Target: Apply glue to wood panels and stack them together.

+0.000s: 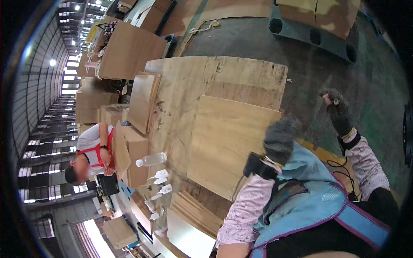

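the left hand [280, 138], in a fuzzy grey glove, rests at the right edge of a pale plywood sheet [228, 144] that lies flat on top of a larger, rougher board [215, 77]. the glove is blurred, and whether its fingers pinch the sheet's edge or just lie against it cannot be told. the sheet is a rectangle with its long axis running from the near, lower-left stacks up toward the far right corner by the floor; its far short edge sits just below the larger board's upper band.

the right hand [337, 109], also gloved in grey, is raised over the green floor [370, 86], well apart from the sheet, curled shut around something small and pale that is too blurred to name.

a clear plastic bottle [151, 160] lies on its side near the sheet's left edge, with small white glue bottles [161, 182] below it. a seated co-worker [92, 155] is at the left, partly hidden by upright boards. the person's own apron [314, 193] covers the sheet's near right corner.
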A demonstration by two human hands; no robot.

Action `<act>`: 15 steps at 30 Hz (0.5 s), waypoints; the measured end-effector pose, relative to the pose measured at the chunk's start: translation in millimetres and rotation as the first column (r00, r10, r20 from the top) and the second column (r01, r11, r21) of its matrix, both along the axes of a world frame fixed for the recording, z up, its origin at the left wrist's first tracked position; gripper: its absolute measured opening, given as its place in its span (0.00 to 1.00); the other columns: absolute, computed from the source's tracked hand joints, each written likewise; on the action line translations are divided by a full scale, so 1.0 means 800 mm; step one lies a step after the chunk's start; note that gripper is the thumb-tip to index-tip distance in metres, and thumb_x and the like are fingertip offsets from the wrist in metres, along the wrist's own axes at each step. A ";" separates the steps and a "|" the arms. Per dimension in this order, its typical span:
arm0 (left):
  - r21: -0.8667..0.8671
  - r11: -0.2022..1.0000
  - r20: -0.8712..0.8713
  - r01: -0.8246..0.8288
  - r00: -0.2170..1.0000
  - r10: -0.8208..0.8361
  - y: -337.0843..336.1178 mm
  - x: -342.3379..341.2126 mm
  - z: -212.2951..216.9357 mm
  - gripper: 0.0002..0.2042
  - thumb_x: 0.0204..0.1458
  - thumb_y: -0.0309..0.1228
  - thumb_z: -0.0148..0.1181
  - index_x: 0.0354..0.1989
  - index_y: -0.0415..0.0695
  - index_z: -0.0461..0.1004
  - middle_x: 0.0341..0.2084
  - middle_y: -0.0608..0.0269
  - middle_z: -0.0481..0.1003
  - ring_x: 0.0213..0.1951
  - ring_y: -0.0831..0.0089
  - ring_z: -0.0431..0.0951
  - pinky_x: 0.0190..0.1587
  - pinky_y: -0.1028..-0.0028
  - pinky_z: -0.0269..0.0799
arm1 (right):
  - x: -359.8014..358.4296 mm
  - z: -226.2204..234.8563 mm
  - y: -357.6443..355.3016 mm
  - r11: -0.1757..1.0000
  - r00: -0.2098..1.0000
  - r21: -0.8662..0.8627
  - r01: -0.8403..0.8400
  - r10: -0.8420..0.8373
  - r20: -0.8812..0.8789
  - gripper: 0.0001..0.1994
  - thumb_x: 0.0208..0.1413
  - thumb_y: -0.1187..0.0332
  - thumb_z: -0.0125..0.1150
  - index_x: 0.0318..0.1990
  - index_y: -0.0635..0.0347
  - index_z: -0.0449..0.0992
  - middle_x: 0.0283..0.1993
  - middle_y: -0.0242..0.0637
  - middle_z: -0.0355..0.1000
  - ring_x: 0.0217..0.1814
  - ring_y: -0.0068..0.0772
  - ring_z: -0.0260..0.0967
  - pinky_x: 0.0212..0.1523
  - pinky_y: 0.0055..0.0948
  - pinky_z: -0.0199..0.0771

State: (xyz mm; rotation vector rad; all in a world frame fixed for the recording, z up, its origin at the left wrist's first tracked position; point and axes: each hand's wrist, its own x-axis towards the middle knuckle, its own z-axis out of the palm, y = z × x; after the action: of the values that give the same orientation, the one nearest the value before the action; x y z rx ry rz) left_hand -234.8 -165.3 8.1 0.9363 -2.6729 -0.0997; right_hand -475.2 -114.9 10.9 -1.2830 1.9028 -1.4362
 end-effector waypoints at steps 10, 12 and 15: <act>0.673 0.638 -0.540 -0.375 0.340 0.770 0.125 0.161 0.022 0.11 0.57 0.30 0.51 0.46 0.39 0.68 0.36 0.59 0.71 0.35 0.69 0.73 0.38 0.73 0.70 | 0.120 0.038 -0.098 0.871 0.855 -0.102 -0.481 0.440 -0.275 0.13 0.48 0.71 0.59 0.43 0.60 0.72 0.42 0.46 0.73 0.44 0.45 0.72 0.45 0.37 0.71; 0.751 0.528 -0.551 -0.397 0.062 0.832 0.119 0.240 0.030 0.15 0.60 0.33 0.46 0.51 0.39 0.65 0.35 0.60 0.70 0.29 0.78 0.71 0.28 0.78 0.70 | 0.145 0.009 -0.125 0.856 0.811 -0.005 -0.516 0.487 -0.323 0.14 0.51 0.68 0.59 0.45 0.60 0.71 0.42 0.47 0.73 0.44 0.46 0.72 0.44 0.37 0.71; 0.443 0.367 -0.506 -0.818 0.109 0.856 0.119 0.355 0.000 0.17 0.59 0.40 0.48 0.43 0.36 0.70 0.31 0.58 0.72 0.32 0.67 0.72 0.33 0.69 0.69 | 0.199 0.028 -0.121 0.824 0.824 0.119 -0.554 0.563 -0.061 0.14 0.52 0.63 0.57 0.45 0.59 0.71 0.41 0.51 0.71 0.45 0.50 0.70 0.45 0.40 0.69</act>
State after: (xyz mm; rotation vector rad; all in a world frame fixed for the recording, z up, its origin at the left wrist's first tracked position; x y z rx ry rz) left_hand 48.9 -69.7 7.8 1.8665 -1.1176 -0.2006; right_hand -315.6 -211.9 33.2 -1.7024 1.4369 -0.9758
